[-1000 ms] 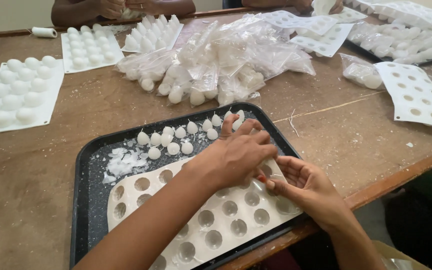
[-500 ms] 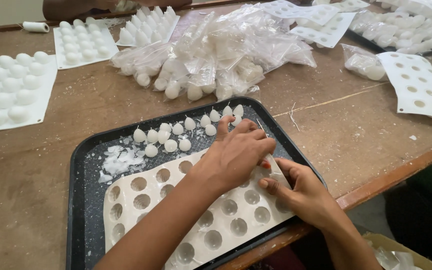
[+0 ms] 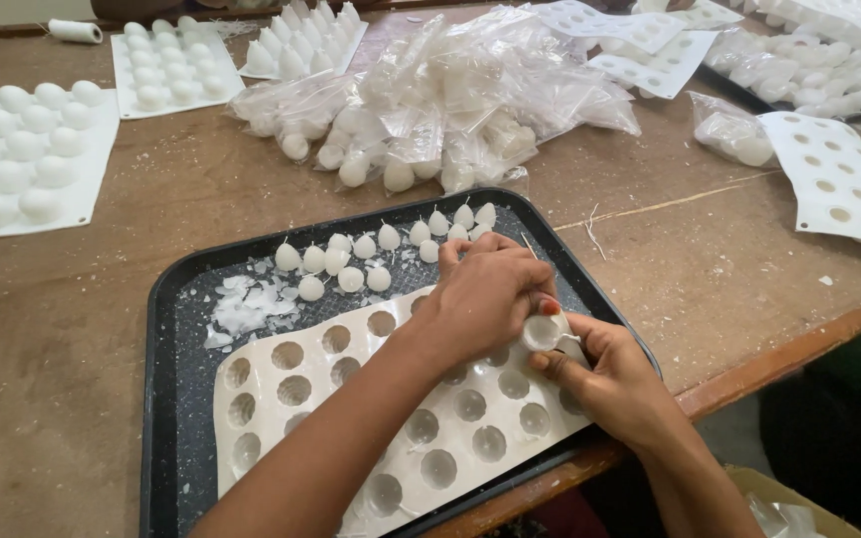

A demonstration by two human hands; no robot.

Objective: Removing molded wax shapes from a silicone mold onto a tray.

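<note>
A white silicone mould (image 3: 351,399) with round cavities lies in a black tray (image 3: 176,339) near the table's front edge. My left hand (image 3: 485,294) presses down on the mould's right end, fingers curled over it. My right hand (image 3: 615,384) pinches the mould's right edge and bends it upward, so one cavity (image 3: 542,332) bulges between the two hands. Several small white drop-shaped candles (image 3: 366,259) with short wicks stand in a row at the tray's far side. White wax flakes (image 3: 246,304) lie beside them.
A heap of clear bags with white candles (image 3: 430,110) sits behind the tray. Filled white moulds (image 3: 32,159) rest at the left and back. Empty moulds (image 3: 834,174) and more bags lie at the right. The table edge (image 3: 779,364) runs close by my right hand.
Both hands have closed in on the mould's right edge, and my right hand now folds that edge up, with one cavity pushed outward between the fingers.
</note>
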